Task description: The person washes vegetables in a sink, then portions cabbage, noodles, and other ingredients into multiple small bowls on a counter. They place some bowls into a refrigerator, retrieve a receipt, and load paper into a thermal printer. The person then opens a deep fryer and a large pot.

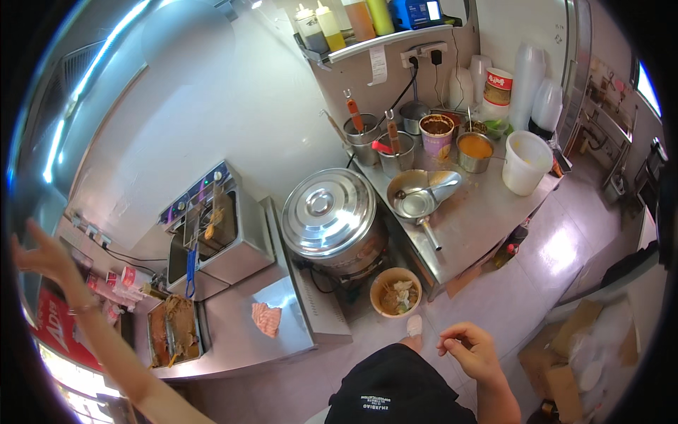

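My left hand (44, 256) is raised at the far left, its arm stretched out and fingers spread, holding nothing. It is apart from the red-and-white paper cups (131, 278) and the metal trays (200, 338) of brown food below it. Near my black clothing, my right hand (474, 351) hangs over the floor with its fingers curled in; nothing shows in it. A folded pink cloth (266, 319) lies on the steel counter (240, 300). Behind that stands a deep fryer (244, 251), with a blue-handled basket (191, 272) at its front.
A large lidded steel pot (328, 212) stands mid-view. On the right steel table (487, 208) are a metal ladle (426, 230), a pot of orange sauce (474, 150) and a white bucket (527, 164). A bin of food scraps (395, 292) stands near my foot; cardboard boxes (554, 360) sit lower right.
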`<state>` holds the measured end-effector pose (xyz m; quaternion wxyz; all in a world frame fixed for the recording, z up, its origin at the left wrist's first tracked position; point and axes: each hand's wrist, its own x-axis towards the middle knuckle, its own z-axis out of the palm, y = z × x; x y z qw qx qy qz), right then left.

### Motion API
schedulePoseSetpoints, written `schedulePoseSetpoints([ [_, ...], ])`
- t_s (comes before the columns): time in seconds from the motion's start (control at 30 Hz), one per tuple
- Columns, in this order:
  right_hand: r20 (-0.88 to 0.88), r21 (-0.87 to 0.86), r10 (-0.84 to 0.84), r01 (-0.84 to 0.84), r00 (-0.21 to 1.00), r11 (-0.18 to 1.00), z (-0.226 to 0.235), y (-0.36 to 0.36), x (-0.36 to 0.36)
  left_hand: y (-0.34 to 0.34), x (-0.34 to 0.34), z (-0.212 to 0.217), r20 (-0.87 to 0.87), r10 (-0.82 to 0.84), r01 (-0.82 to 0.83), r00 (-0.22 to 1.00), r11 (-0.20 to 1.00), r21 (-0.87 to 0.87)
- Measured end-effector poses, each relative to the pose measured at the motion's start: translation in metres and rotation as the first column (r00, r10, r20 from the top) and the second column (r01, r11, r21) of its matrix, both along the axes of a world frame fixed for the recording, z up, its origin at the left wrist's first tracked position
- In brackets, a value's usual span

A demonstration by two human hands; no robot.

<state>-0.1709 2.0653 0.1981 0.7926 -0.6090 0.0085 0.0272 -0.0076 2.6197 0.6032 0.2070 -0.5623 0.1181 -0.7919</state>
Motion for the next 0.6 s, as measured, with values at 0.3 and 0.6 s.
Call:
schedulePoseSetpoints([
  [0.3,-0.053,-0.177,-0.300,0.286,0.953,0.942,-0.030,-0.115,0.086,-0.305,0.202,-0.256,-0.850,-0.251,0.497,0.463,0.867,0.015],
  [0.6,-0.179,-0.519,-0.172,0.055,0.969,0.853,-0.090,-0.209,0.164,-0.313,0.321,-0.460,-0.966,-0.255,-0.089,-0.047,0.964,-0.251],
])
